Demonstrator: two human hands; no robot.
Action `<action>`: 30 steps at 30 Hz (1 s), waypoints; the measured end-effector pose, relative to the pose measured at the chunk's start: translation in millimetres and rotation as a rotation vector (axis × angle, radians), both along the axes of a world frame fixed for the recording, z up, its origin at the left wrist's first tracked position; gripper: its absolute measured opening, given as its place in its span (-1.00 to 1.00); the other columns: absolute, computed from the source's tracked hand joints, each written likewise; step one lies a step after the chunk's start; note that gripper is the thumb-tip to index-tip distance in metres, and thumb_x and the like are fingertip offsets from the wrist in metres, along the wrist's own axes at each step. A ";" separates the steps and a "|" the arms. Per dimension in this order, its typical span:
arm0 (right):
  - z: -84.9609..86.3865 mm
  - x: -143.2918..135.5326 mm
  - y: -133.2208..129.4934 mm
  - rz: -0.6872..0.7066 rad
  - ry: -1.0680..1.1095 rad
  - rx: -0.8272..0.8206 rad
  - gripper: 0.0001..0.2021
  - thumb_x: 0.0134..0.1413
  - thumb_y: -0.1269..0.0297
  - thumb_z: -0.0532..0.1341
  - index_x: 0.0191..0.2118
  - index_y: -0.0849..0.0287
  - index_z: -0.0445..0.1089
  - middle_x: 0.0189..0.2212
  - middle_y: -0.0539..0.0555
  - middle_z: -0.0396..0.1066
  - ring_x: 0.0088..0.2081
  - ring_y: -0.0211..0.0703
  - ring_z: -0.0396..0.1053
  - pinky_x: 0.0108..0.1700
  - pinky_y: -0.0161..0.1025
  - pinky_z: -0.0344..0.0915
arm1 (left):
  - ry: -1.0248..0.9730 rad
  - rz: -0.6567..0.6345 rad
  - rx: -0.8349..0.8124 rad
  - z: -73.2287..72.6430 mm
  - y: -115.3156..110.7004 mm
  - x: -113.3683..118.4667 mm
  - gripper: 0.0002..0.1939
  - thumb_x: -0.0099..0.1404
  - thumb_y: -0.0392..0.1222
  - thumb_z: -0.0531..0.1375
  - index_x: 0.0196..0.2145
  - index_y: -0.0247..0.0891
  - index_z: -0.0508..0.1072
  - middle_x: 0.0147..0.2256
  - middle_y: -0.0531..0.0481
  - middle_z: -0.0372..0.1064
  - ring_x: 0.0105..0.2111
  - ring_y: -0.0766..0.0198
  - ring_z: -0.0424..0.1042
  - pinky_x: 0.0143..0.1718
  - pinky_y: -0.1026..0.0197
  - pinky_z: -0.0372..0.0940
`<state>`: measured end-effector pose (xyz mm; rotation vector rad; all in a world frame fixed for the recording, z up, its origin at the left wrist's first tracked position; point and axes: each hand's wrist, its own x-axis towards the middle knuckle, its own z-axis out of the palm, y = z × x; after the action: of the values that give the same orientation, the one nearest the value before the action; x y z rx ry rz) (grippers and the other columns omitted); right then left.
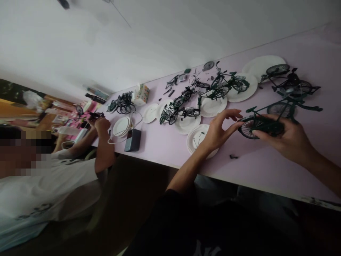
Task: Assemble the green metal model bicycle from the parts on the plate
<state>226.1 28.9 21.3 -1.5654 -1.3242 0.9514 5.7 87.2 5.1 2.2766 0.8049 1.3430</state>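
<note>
We can read no word, brand or number with certainty. Across the wearer's loose black cloth shirt [213,220], at the bottom edge, we see pale grey letter-like print [206,248], cut off and too dim for us to make out. On the co-worker's white cloth T-shirt [61,188] we find small dark marks [34,211], blurred past reading. Along the right-hand front edge of the long, pale lilac tabletop [165,153], we notice black marks [318,202] that we cannot decipher either.
</note>
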 end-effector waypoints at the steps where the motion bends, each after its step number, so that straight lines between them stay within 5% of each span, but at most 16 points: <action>1: -3.3 1.5 1.3 -0.007 0.016 0.001 -0.46 -0.13 -0.06 0.50 -0.01 0.09 0.62 -0.18 0.10 0.63 -0.13 0.06 0.58 -0.06 -0.05 0.56 | 0.018 0.014 0.059 0.5 0.5 -0.8 -0.65 0.56 0.06 0.23 0.06 -0.28 0.42 -0.10 -0.11 0.58 -0.16 0.30 0.57 -0.06 0.17 0.44; 5: -13.1 6.5 7.9 -0.040 0.154 -0.012 -0.46 -0.07 -0.06 0.53 0.02 0.11 0.60 -0.06 0.12 0.65 0.00 0.10 0.58 0.13 0.00 0.51 | 0.205 0.137 0.321 -0.3 -7.2 5.1 -0.59 0.40 0.19 0.37 -0.12 -0.24 0.50 -0.10 -0.13 0.53 -0.10 0.16 0.48 -0.03 0.08 0.35; 8: -15.2 7.6 10.7 -0.023 0.241 -0.025 -0.50 -0.01 -0.05 0.51 0.00 0.10 0.59 -0.04 0.12 0.65 0.01 0.07 0.59 0.15 -0.02 0.49 | 0.395 0.131 0.338 -3.7 -17.4 15.9 -0.55 0.38 0.26 0.36 -0.11 -0.20 0.54 -0.07 -0.15 0.52 -0.05 0.09 0.46 -0.01 0.05 0.30; 19: -9.5 7.8 12.1 -0.047 0.192 0.015 -0.60 -0.05 -0.08 0.50 -0.15 0.03 0.61 -0.14 0.05 0.63 -0.05 0.09 0.56 0.14 0.09 0.46 | 0.376 0.023 0.361 1.7 -9.9 5.8 -0.97 0.56 -0.23 0.25 -0.11 -0.23 0.49 -0.09 -0.06 0.56 -0.10 0.26 0.48 -0.08 0.19 0.32; 30: -8.6 6.4 13.9 -0.030 0.212 -0.031 -0.61 -0.05 -0.01 0.50 -0.15 0.11 0.58 -0.13 0.10 0.61 -0.05 0.06 0.53 0.08 -0.03 0.47 | 0.451 0.118 0.385 -2.3 -9.7 6.4 -0.93 0.59 -0.30 0.18 -0.07 -0.19 0.47 -0.11 0.03 0.63 -0.15 0.29 0.54 0.00 0.11 0.25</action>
<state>232.5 42.8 12.7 -1.4586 -1.1398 1.0911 12.1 77.4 2.9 2.9433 0.8899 1.1187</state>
